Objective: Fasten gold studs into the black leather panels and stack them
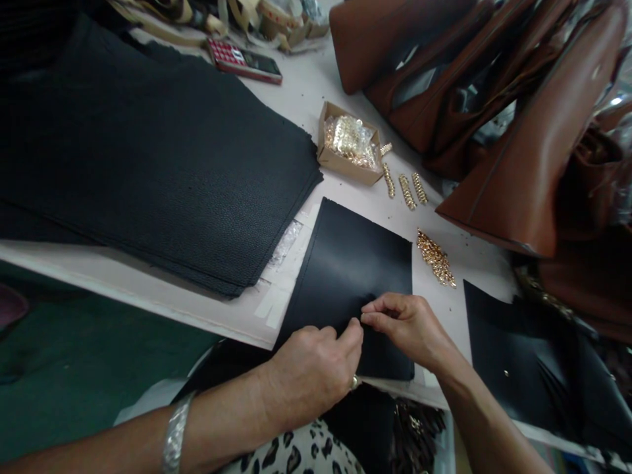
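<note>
A smooth black leather panel (356,247) lies at the table's front edge, with a stitched or creased line along its left side. My left hand (316,368) rests at its lower part, thumb and finger pinched together. Opposite it, my right hand (405,322) also pinches, its fingertips nearly meeting the left ones over the panel. Whatever sits between the fingertips is too small to make out. To the right of the panel is a small heap of gold metal pieces (435,258). Several short gold chain-like strips (407,192) lie beyond it.
A cardboard box (348,164) of gold hardware stands behind the panel. Stacked black leather (162,158) covers the left, with a red phone (245,61) behind it. Brown leather bags (523,151) lean at the right. More black leather (513,355) lies front right, above a bin (447,441).
</note>
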